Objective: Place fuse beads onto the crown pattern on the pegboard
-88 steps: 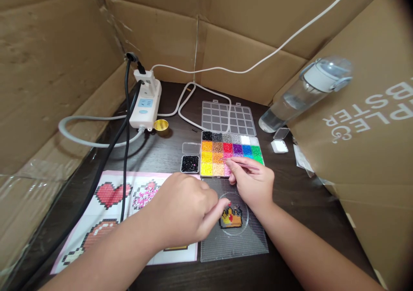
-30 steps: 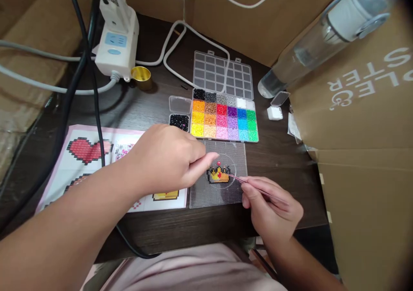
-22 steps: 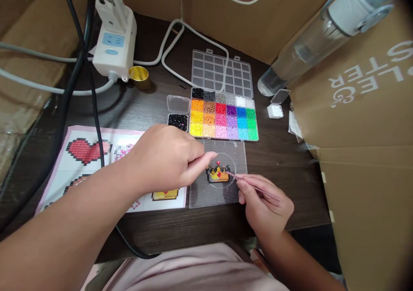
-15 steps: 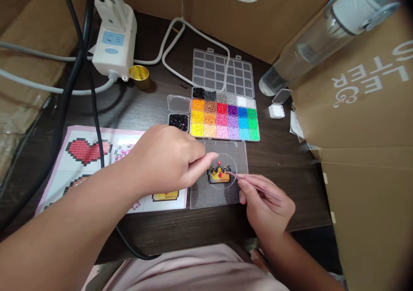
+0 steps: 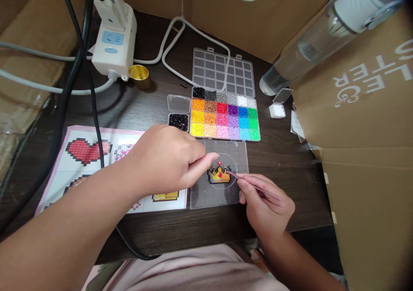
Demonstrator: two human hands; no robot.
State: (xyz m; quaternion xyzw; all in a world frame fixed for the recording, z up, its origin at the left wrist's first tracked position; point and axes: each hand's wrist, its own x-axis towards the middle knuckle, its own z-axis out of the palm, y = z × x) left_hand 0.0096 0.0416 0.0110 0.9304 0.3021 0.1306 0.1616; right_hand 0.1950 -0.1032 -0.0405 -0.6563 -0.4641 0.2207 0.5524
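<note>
A clear pegboard lies on the dark table and bears a small crown of beads in yellow, orange, red and black. My right hand holds pink tweezers, whose tips touch the crown's upper right part. My left hand is closed with its thumb pointing at the crown; it lies over the board's left edge and the pattern sheet, and what its curled fingers hold, if anything, is hidden. Just behind the board sits an open bead box with many colours.
A small box of black beads stands left of the bead box. Farther back are a gold cup, a white power strip and cables. At the right are a clear bottle, a small white container and cardboard walls.
</note>
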